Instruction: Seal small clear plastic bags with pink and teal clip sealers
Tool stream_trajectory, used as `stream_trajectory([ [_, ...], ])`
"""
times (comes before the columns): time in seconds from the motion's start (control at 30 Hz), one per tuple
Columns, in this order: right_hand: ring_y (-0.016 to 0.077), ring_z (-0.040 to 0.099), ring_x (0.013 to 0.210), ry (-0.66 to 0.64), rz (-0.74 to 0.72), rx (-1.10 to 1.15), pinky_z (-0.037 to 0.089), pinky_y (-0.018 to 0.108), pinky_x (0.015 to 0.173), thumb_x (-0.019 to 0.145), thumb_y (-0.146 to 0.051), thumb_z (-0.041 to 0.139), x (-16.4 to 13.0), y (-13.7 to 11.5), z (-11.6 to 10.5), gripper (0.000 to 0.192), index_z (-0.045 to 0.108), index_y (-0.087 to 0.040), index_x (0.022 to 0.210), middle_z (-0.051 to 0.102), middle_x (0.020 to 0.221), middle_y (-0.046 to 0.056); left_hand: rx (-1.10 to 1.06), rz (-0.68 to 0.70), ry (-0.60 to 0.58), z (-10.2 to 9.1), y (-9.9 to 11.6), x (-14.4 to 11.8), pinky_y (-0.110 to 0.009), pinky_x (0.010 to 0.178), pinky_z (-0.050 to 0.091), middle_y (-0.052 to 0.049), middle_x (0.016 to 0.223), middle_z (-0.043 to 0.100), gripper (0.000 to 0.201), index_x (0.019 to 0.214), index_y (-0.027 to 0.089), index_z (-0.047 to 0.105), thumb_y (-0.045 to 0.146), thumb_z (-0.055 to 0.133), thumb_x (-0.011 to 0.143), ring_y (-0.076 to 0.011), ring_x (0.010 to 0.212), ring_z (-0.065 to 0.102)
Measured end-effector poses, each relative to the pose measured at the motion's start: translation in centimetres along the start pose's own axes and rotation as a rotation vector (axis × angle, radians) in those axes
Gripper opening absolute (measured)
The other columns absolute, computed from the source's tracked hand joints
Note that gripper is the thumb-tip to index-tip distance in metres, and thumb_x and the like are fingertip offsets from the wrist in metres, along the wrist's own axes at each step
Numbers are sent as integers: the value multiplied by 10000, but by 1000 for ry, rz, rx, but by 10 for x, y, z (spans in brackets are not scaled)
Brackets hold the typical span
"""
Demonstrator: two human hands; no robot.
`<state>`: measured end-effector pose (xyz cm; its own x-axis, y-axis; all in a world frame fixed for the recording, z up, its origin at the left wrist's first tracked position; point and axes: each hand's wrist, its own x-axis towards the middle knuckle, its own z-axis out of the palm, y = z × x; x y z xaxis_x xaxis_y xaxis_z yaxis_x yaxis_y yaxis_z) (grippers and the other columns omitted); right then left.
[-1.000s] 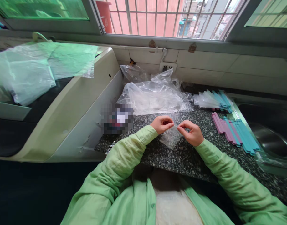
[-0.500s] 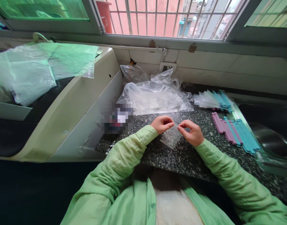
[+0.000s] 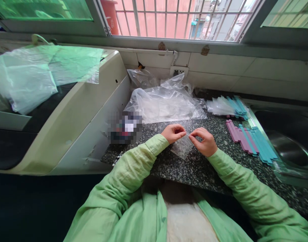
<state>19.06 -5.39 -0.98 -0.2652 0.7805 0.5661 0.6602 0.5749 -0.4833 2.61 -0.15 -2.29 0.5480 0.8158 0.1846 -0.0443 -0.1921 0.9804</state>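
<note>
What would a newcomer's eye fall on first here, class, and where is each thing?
Probably the left hand and right hand, mid-picture, pinching a small piece of clear plastic over the speckled counter. Next, the pink strips and blue strips, lying to the hands' right, near the sink. Beyond the hands, a big crumpled plastic bag lies before the tiled wall.

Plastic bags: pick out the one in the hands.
The small clear bag, pinched by the left hand and the right hand; neither touches the large crumpled bag behind it.
</note>
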Motion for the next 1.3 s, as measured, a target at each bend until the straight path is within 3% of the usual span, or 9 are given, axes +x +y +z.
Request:
stream_trajectory([
  [0.93, 153, 512, 638, 5, -54, -66, 424, 303, 623, 756, -212, 539, 0, -2, 2, 108, 542, -208, 649, 590, 634, 28, -3, -26, -34, 1, 0, 0, -194, 517, 348, 12, 566, 507, 298, 631, 88, 552, 370, 649, 610, -53, 531, 419],
  [1.3, 142, 526, 629, 9, 38, 54, 431, 291, 609, 752, -227, 551, 1, 0, 0, 106, 551, -200, 649, 583, 624, 18, 49, 34, 13, -4, 0, 0, -193, 509, 346, 8, 566, 506, 306, 636, 96, 561, 392, 636, 629, -59, 530, 421],
])
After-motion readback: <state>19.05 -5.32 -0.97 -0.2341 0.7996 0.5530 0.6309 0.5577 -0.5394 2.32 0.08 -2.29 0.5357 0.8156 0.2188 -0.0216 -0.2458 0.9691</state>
